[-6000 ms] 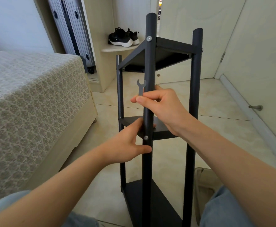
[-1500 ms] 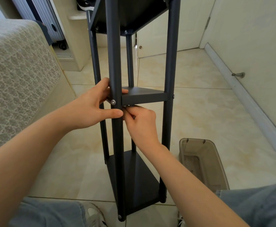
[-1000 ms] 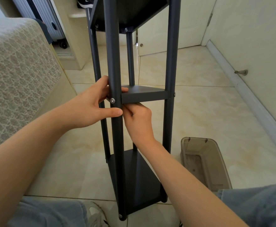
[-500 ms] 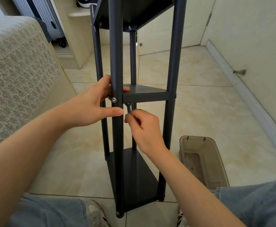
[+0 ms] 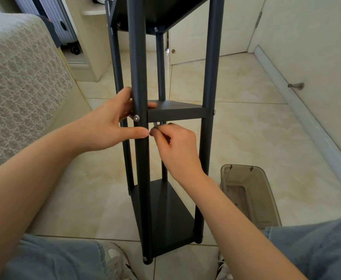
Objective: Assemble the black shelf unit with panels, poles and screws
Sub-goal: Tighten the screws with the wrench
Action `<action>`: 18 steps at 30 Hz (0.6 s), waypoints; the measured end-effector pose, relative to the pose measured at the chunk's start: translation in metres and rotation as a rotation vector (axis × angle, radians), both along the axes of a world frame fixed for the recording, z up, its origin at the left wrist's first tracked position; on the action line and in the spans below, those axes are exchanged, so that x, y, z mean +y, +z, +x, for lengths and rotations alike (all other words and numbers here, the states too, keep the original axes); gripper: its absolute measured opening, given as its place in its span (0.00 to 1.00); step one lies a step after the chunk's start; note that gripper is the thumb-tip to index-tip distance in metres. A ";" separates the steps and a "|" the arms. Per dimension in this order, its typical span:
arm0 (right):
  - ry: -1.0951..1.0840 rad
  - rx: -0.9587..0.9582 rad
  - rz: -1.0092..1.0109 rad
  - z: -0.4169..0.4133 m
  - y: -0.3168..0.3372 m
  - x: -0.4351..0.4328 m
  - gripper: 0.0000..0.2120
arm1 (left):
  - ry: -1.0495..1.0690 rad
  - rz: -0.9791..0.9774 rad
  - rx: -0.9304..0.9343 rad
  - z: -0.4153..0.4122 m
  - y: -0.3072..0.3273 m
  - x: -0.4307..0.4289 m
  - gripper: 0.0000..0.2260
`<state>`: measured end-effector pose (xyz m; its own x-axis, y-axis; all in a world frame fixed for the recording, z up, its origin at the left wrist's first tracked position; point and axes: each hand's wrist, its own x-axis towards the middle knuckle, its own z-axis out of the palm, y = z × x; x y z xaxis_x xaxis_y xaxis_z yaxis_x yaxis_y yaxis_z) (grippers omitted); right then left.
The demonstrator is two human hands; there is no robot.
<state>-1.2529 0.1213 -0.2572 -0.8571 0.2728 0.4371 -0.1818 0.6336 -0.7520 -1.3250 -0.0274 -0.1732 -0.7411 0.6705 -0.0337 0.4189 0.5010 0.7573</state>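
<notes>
Four poles [image 5: 138, 57], three panels [image 5: 175, 115], one wrench [image 5: 155, 125], two hands [image 5: 109, 126], one bin [image 5: 267, 197] (translucent).

Above the right grip [image 5: 175, 146], passage is blocked by the middle panel [image 5: 175, 116]; leftward, by the front pole [image 5: 143, 178]; below, room is left open.

Left hand [image 5: 109, 126] curls round front pole [image 5: 136, 57], thumb across it; right hand [image 5: 177, 146] pinches small grey tool [image 5: 155, 125] (mostly hidden); both forearms extended.
</notes>
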 end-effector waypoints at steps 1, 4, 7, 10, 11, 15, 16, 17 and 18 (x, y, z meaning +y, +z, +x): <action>-0.003 0.004 0.005 -0.002 0.000 0.000 0.07 | -0.001 0.002 0.000 -0.001 -0.001 -0.001 0.36; -0.024 0.026 -0.005 -0.007 -0.003 -0.003 0.07 | -0.008 0.004 -0.003 -0.002 -0.002 -0.001 0.36; -0.039 0.059 -0.017 -0.012 -0.006 -0.008 0.07 | -0.016 0.018 -0.002 -0.004 -0.003 -0.002 0.35; -0.058 0.115 -0.006 -0.017 -0.010 -0.011 0.06 | -0.021 0.029 0.001 -0.005 -0.004 -0.001 0.35; -0.067 0.137 0.004 -0.019 -0.012 -0.012 0.06 | -0.020 0.033 0.000 -0.005 -0.004 -0.001 0.36; -0.094 0.214 0.002 -0.025 -0.019 -0.017 0.05 | -0.022 0.043 0.002 -0.005 -0.004 -0.002 0.37; -0.103 0.228 -0.007 -0.026 -0.020 -0.018 0.05 | -0.024 0.042 0.002 -0.006 -0.005 -0.002 0.38; -0.113 0.240 -0.018 -0.027 -0.022 -0.019 0.05 | -0.025 0.040 0.005 -0.007 -0.005 -0.001 0.39; -0.118 0.251 -0.030 -0.028 -0.023 -0.020 0.04 | -0.026 0.039 0.007 -0.007 -0.006 -0.002 0.40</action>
<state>-1.2813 0.1015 -0.2801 -0.6845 0.3808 0.6217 -0.2908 0.6394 -0.7118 -1.3320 -0.0289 -0.1788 -0.7239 0.6899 -0.0023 0.4362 0.4603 0.7732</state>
